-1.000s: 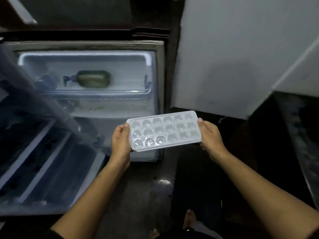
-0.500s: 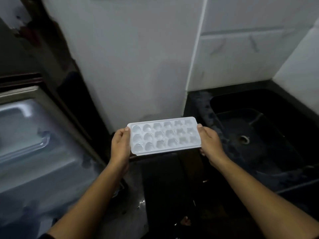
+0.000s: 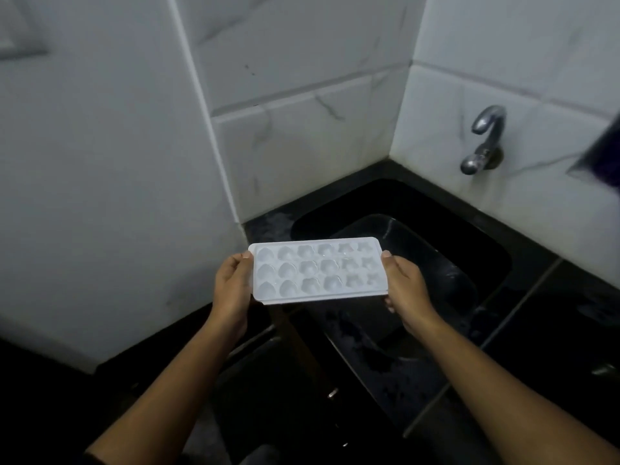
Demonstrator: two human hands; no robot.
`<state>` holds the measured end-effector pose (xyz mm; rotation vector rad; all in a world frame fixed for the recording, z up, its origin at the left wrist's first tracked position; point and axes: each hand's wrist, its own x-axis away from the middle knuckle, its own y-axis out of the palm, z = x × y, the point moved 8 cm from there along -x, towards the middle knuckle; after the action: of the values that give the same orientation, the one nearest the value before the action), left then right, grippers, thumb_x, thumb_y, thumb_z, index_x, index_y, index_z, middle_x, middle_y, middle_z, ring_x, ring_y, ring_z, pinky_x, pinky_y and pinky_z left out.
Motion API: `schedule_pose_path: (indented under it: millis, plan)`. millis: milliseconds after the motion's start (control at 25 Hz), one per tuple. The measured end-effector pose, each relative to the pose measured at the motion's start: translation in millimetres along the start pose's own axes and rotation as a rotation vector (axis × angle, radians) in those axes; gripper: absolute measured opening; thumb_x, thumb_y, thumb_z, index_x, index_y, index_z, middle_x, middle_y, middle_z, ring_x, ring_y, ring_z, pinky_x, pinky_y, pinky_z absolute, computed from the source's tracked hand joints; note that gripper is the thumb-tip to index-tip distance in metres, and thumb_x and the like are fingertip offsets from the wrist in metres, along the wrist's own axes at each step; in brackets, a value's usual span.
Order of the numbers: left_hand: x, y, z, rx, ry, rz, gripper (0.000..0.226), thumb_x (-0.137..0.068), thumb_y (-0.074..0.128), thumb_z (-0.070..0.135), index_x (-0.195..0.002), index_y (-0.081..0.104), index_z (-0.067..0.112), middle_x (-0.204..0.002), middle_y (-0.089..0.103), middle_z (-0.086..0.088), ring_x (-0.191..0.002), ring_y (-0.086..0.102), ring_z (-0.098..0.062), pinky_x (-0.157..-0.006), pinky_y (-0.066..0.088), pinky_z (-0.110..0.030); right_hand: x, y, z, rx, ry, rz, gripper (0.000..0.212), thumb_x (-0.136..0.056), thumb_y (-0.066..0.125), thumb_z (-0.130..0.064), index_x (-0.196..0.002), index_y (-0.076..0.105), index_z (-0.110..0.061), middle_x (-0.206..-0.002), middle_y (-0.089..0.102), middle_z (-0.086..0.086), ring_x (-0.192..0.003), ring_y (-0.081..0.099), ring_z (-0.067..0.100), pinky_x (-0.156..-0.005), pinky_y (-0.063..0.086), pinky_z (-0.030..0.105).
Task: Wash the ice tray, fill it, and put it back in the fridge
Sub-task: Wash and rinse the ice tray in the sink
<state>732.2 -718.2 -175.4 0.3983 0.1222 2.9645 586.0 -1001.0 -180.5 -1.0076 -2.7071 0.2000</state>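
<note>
The tray (image 3: 318, 270), gripped at each end by the left hand (image 3: 233, 286) and right hand (image 3: 404, 285) at frame centre, should be kept level and brought under the tap (image 3: 483, 139) at upper right.

Both your arms reach forward, bare forearms angling inward. Your left hand (image 3: 232, 290) grips one short end of the ice tray (image 3: 318, 271), thumb on the rim. Your right hand (image 3: 406, 290) grips the opposite end, thumb on top, fingers curled beneath. Hands roughly level.
</note>
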Motion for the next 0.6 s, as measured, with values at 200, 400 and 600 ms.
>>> schedule_pose_path:
  millis: [200,400,600]
  plan:
    - [-42,79,-3,-0.099,-0.001,-0.173,0.017,-0.108,0.058,0.024,-0.100,0.070,0.017,-0.094,0.077,-0.008,-0.074,0.071,-0.018,-0.062,0.056,-0.035,-19,-65,11,-0.002,-0.012,0.204,0.026,-0.107,0.051,-0.031,-0.094,0.063,-0.012,-0.070,0.063,0.006,-0.051,0.051,0.018,-0.040,0.038,0.027]
    - [-85,153,-10,-0.168,-0.006,-0.377,0.021,-0.107,0.062,0.020,-0.125,0.072,0.014,-0.108,0.078,-0.010,-0.079,0.073,-0.019,-0.057,0.057,-0.026,-29,-110,13,-0.016,-0.051,0.301,0.028,-0.106,0.051,-0.009,-0.116,0.068,-0.029,-0.086,0.072,0.000,-0.061,0.062,0.010,-0.050,0.050,0.026]
    - [-128,210,-8,-0.244,-0.078,-0.505,0.018,-0.104,0.063,0.012,-0.112,0.079,0.012,-0.099,0.081,-0.010,-0.077,0.070,-0.020,-0.063,0.055,-0.029,-43,-125,28,-0.152,0.055,0.341,0.041,-0.102,0.044,0.011,-0.112,0.073,-0.016,-0.087,0.078,0.002,-0.073,0.071,0.012,-0.063,0.059,0.026]
